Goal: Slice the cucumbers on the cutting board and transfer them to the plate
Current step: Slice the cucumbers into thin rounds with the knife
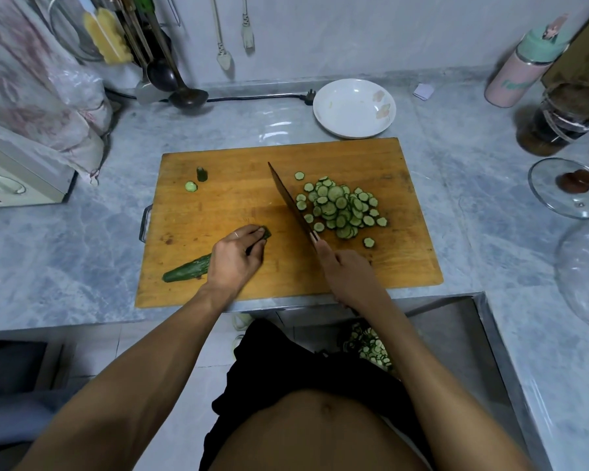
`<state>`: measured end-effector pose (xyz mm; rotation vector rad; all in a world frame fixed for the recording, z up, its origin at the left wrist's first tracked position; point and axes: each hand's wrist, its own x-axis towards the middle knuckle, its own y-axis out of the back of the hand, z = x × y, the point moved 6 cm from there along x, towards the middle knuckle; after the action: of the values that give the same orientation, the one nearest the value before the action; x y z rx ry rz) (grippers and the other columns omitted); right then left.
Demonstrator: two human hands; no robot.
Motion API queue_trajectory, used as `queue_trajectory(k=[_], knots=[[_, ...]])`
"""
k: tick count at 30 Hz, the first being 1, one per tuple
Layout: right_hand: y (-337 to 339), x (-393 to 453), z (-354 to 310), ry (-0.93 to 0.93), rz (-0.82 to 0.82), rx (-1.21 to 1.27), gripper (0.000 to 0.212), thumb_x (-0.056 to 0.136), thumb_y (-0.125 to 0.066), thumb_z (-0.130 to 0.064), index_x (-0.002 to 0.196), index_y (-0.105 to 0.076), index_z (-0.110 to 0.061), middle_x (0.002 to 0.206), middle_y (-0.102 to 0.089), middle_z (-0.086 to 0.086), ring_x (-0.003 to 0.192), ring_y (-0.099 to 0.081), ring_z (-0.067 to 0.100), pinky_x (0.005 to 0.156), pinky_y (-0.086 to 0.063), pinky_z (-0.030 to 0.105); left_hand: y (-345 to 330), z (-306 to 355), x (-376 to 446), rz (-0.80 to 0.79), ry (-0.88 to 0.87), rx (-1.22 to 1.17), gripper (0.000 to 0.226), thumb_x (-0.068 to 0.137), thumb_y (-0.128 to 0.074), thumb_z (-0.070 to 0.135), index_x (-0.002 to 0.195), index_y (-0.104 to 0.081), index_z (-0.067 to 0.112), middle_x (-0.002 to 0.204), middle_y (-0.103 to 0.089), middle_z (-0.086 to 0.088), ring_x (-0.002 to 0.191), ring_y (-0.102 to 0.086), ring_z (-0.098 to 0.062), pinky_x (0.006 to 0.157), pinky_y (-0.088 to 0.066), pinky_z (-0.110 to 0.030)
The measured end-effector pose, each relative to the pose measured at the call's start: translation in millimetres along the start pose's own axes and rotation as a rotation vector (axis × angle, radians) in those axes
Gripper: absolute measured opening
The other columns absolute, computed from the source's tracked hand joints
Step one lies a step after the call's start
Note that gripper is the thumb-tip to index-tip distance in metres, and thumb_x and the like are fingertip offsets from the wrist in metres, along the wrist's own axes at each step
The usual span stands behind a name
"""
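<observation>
At the centre of the frame a rectangular wooden cutting board [238,198] lay on the grey marble counter [65,266]. The left hand [235,258] curled its fingers over a dark green whole cucumber [187,270] at the board's lower left. The right hand [346,271] gripped the handle of a broad-bladed cleaver [291,202], beside a heap of round cucumber slices [340,209] right of centre. A white round plate [354,108] sat above the board, holding no slices.

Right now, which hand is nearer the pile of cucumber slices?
Right. The right hand grips the knife just below the slice pile; the left hand holds the whole cucumber farther off, across the blade.
</observation>
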<state>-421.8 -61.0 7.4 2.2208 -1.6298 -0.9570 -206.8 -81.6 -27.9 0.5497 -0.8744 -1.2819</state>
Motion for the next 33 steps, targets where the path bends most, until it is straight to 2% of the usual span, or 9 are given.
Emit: queue_trajectory(k=[3,6,10,13,17,20,23,27,33], knots=[[-3,-5,-3,0.014,-0.075,-0.034,0.064,0.101,-0.028,-0.058,0.062,-0.049,-0.013,0.057,-0.054,0.003,0.055,-0.055,0.02,0.057,-0.042,0.031,-1,-1,-1,0.004,0.026,-0.004,0.021,0.084,-0.072,0.011,0.104,-0.076,0.007,0.111,-0.071,-0.007,0.095,-0.068,-0.02,0.091,-0.043,-0.013],[-13,-13,-10,0.055,-0.138,-0.079,0.064,0.101,-0.025,-0.057,0.064,-0.05,-0.011,0.061,-0.055,0.006,0.06,-0.054,0.019,0.061,-0.04,0.033,-2,-1,0,-0.005,0.026,0.001,0.02,0.084,-0.071,0.011,0.103,-0.076,0.008,0.111,-0.071,-0.005,0.095,-0.068,-0.019,0.091,-0.041,-0.01],[-19,-18,-15,0.069,-0.136,-0.083,0.063,0.102,-0.026,-0.056,0.065,-0.05,-0.011,0.065,-0.055,0.006,0.062,-0.053,0.018,0.06,-0.037,0.033,-3,-2,1,-0.022,0.014,-0.001,0.021,0.086,-0.068,0.013,0.106,-0.075,0.008,0.113,-0.07,-0.004,0.097,-0.068,-0.02,0.092,-0.047,-0.018],[-17,-23,-14,0.077,-0.129,-0.045,0.07,0.101,-0.026,-0.058,0.07,-0.058,-0.004,0.066,-0.06,0.012,0.065,-0.058,0.023,0.065,-0.043,0.035,-4,-2,0,-0.026,0.011,0.001,0.023,0.087,-0.068,0.014,0.109,-0.074,0.009,0.116,-0.069,-0.005,0.1,-0.067,-0.02,0.093,-0.047,-0.021],[-18,-26,-17,0.088,-0.143,-0.032,0.077,0.101,-0.026,-0.057,0.079,-0.062,0.008,0.078,-0.067,0.024,0.073,-0.064,0.032,0.07,-0.049,0.039,-4,-4,-1,-0.033,0.024,0.003,0.025,0.088,-0.068,0.015,0.111,-0.073,0.009,0.119,-0.068,-0.007,0.104,-0.066,-0.022,0.097,-0.047,-0.024],[-19,-24,-18,0.073,-0.156,-0.019,0.074,0.101,-0.025,-0.058,0.074,-0.06,0.001,0.079,-0.067,0.025,0.073,-0.064,0.033,0.07,-0.05,0.039,-4,-4,-1,-0.04,0.017,-0.001,0.025,0.088,-0.068,0.014,0.112,-0.073,0.009,0.119,-0.068,-0.008,0.105,-0.066,-0.023,0.098,-0.048,-0.028],[-21,-23,-21,0.06,-0.191,-0.029,0.066,0.102,-0.022,-0.057,0.069,-0.053,-0.009,0.069,-0.06,0.02,0.065,-0.058,0.027,0.067,-0.047,0.036,-5,-5,-1,-0.042,0.017,0.014,0.025,0.088,-0.068,0.014,0.112,-0.072,0.008,0.119,-0.068,-0.009,0.105,-0.066,-0.024,0.098,-0.047,-0.028],[-29,-8,-26,0.057,-0.201,-0.053,0.064,0.103,-0.02,-0.055,0.063,-0.046,-0.012,0.062,-0.052,0.009,0.058,-0.051,0.02,0.058,-0.04,0.033,-6,-4,-1,-0.041,0.013,0.021,0.024,0.087,-0.068,0.014,0.11,-0.073,0.008,0.117,-0.069,-0.009,0.104,-0.066,-0.024,0.097,-0.046,-0.025],[-43,-2,-25,0.07,-0.195,-0.108,0.062,0.106,-0.02,-0.048,0.066,-0.048,-0.009,0.064,-0.051,0.007,0.063,-0.049,0.021,0.061,-0.031,0.033,-5,-2,-2,-0.02,0.017,0.03,0.022,0.086,-0.069,0.011,0.106,-0.074,0.005,0.114,-0.07,-0.011,0.101,-0.067,-0.026,0.094,-0.045,-0.026]])
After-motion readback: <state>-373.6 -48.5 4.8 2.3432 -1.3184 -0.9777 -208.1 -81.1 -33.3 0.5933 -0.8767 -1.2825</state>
